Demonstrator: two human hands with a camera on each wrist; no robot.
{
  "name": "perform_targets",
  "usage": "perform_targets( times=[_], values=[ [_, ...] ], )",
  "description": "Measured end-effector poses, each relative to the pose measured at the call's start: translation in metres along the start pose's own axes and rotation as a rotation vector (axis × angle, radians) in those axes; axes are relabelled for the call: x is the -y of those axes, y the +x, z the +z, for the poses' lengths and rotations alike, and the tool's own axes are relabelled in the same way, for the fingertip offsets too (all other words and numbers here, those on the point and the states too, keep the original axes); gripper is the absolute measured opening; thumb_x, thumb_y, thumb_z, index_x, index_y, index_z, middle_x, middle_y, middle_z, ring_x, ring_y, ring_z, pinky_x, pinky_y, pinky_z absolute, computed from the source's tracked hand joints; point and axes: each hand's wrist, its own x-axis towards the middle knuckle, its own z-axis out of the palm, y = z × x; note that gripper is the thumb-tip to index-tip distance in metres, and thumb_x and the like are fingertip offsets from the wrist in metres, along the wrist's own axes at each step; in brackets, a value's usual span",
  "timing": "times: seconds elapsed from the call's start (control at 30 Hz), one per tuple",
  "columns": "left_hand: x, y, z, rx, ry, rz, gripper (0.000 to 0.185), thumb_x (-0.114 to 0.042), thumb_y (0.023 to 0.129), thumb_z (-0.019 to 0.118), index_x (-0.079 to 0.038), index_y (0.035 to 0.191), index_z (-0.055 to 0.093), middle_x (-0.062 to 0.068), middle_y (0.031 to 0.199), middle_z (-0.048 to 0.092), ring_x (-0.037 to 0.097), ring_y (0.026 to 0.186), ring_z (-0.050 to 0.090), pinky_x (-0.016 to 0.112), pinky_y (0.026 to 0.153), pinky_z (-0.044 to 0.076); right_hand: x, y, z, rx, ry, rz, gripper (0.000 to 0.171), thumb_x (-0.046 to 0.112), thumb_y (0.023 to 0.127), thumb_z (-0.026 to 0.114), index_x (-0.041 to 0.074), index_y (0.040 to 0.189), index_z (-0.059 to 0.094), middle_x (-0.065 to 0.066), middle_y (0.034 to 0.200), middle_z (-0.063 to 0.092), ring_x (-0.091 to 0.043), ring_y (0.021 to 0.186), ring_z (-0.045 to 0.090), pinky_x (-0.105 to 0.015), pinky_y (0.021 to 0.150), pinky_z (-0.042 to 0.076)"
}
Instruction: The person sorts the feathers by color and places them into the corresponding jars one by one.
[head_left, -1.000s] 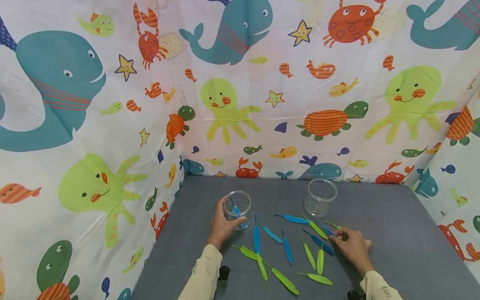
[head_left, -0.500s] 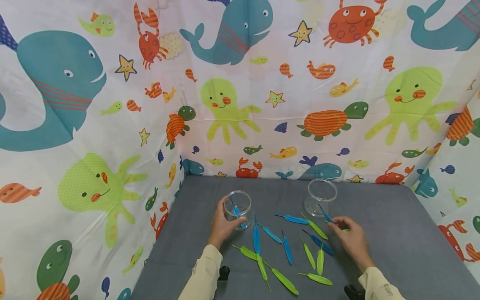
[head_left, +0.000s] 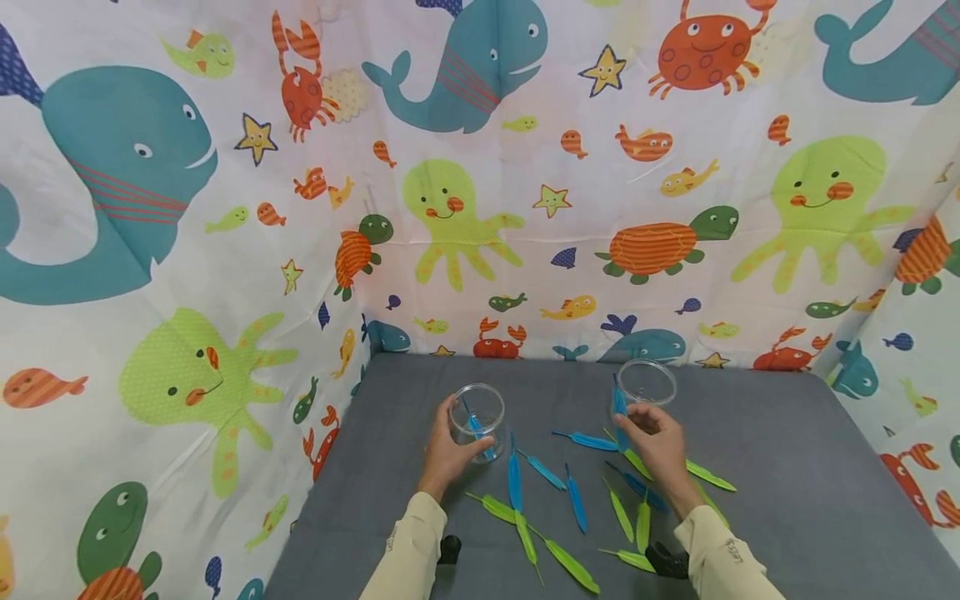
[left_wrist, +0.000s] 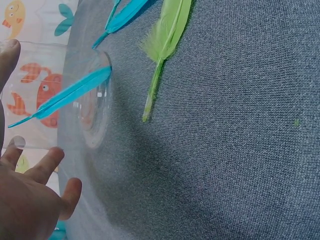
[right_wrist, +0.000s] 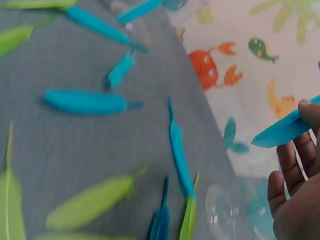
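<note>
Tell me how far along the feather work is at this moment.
Early. Done: one blue feather stands in the left jar, which the left hand grips. In hand: the right hand pinches a second blue feather beside the right jar, which looks empty. Left: the loose blue and green feathers scattered on the grey tabletop.

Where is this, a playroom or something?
Maybe a small table-top play or craft corner: a grey table walled in by sea-animal curtains, with blue and green feathers scattered beside two clear cups.
</note>
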Motion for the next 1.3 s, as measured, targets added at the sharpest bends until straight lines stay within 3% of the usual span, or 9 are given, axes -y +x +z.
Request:
perform_targets(
  times=[0.23, 0.37, 0.47, 0.6, 0.97, 1.3],
  values=[
    [-0.001, 0.001, 0.001, -0.002, -0.004, 0.017, 0.103, -0.041, 0.073, 0.092, -0.034, 0.156, 0.032, -0.001, 0.162, 0.041, 0.037, 0.145, 0.044, 0.07, 0.109, 0.036, 0.024, 0.007, 0.037, 0.018, 0.125, -0.05, 0.029, 0.026, 0.092, 0.078, 0.003, 0.108, 0.07, 0.009, 0.092, 0.069, -0.001, 0.086, 0.063, -0.018, 0.076, 0.051],
    [0.001, 0.003, 0.003, -0.002, 0.01, 0.01, 0.103, -0.041, 0.072, 0.092, -0.036, 0.155, 0.033, -0.004, 0.162, 0.041, 0.035, 0.145, 0.045, 0.071, 0.11, 0.033, 0.052, 0.005, 0.053, 0.041, 0.185, -0.042, 0.026, 0.017, 0.092, 0.077, -0.002, 0.108, 0.07, -0.004, 0.095, 0.071, -0.003, 0.084, 0.063, -0.02, 0.074, 0.05],
    [0.0, 0.003, 0.004, -0.001, 0.021, -0.003, 0.102, -0.041, 0.072, 0.092, -0.039, 0.155, 0.033, -0.005, 0.162, 0.041, 0.034, 0.145, 0.045, 0.071, 0.111, 0.032, 0.061, 0.007, 0.07, 0.049, 0.215, -0.049, 0.024, 0.017, 0.092, 0.077, -0.001, 0.106, 0.071, -0.006, 0.094, 0.072, -0.006, 0.083, 0.063, -0.022, 0.073, 0.05],
    [-0.003, 0.003, 0.002, -0.009, 0.024, 0.004, 0.102, -0.04, 0.073, 0.092, -0.037, 0.155, 0.032, -0.003, 0.161, 0.042, 0.034, 0.144, 0.046, 0.074, 0.111, 0.028, 0.056, 0.015, 0.098, 0.051, 0.235, -0.069, 0.025, 0.026, 0.09, 0.079, 0.006, 0.104, 0.072, 0.002, 0.089, 0.07, -0.007, 0.082, 0.063, -0.024, 0.073, 0.05],
    [-0.001, 0.004, -0.003, -0.017, 0.016, 0.033, 0.101, -0.035, 0.075, 0.092, -0.029, 0.157, 0.032, 0.004, 0.161, 0.042, 0.039, 0.142, 0.047, 0.072, 0.108, 0.033, 0.079, 0.011, 0.154, 0.137, 0.265, -0.032, 0.024, 0.017, 0.094, 0.075, -0.002, 0.108, 0.07, -0.023, 0.1, 0.068, -0.011, 0.082, 0.06, -0.025, 0.072, 0.047],
    [-0.002, 0.0, -0.002, -0.002, -0.001, 0.056, 0.102, -0.037, 0.076, 0.091, -0.025, 0.157, 0.031, 0.005, 0.161, 0.042, 0.042, 0.141, 0.047, 0.071, 0.108, 0.034, 0.078, 0.006, 0.183, 0.152, 0.278, -0.067, 0.018, 0.023, 0.09, 0.079, 0.009, 0.1, 0.073, -0.011, 0.093, 0.07, -0.011, 0.08, 0.062, -0.026, 0.069, 0.05]
  ],
)
